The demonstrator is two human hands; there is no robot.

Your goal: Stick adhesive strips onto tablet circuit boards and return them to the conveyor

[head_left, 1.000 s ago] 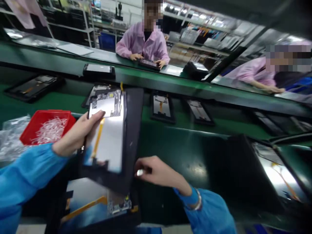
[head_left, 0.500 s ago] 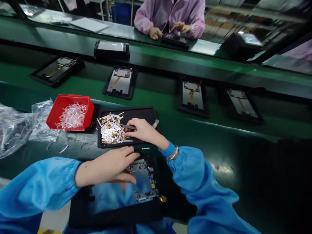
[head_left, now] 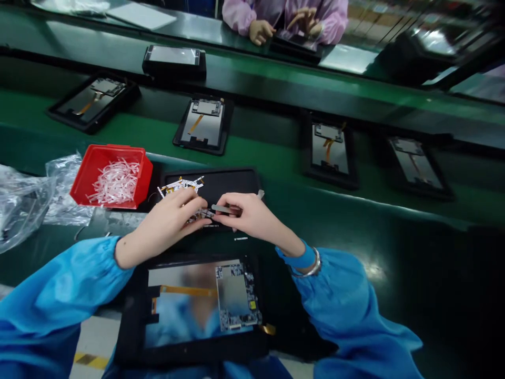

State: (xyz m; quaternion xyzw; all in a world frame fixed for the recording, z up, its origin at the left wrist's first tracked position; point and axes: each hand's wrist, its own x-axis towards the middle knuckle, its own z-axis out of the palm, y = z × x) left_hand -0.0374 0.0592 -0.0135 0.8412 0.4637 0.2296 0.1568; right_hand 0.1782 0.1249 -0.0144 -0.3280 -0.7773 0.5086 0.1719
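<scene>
1. Steel tweezers (head_left: 221,209) are pinched in the right hand (head_left: 252,216), its fingers (head_left: 236,199) closed narrowly on them, with the tips pointed toward the left hand.
2. The left hand (head_left: 163,226) is held just beside those tips, its fingers (head_left: 193,202) curled close together over foil strips (head_left: 201,213). Whether a strip is gripped cannot be told, since the fingertips are partly hidden.
3. The strips, marked with orange, are seen under and just beyond the left fingers, lying on a black tray (head_left: 236,181) that extends past both hands.
4. Below the fingers, a tablet panel (head_left: 183,310) is laid in a black frame, with a circuit board (head_left: 236,297) on its right part. A silver bracelet (head_left: 311,268) is worn on the right wrist.
5. Left of the left fingers, a red bin (head_left: 89,179) filled with white strips is placed, and plastic bags (head_left: 21,202) are heaped beyond it.
6. Beyond the fingers, more panels (head_left: 203,125) are spaced along a green belt (head_left: 272,150). Farther off, a panel is handled by a co-worker (head_left: 284,13) in a pink smock.
</scene>
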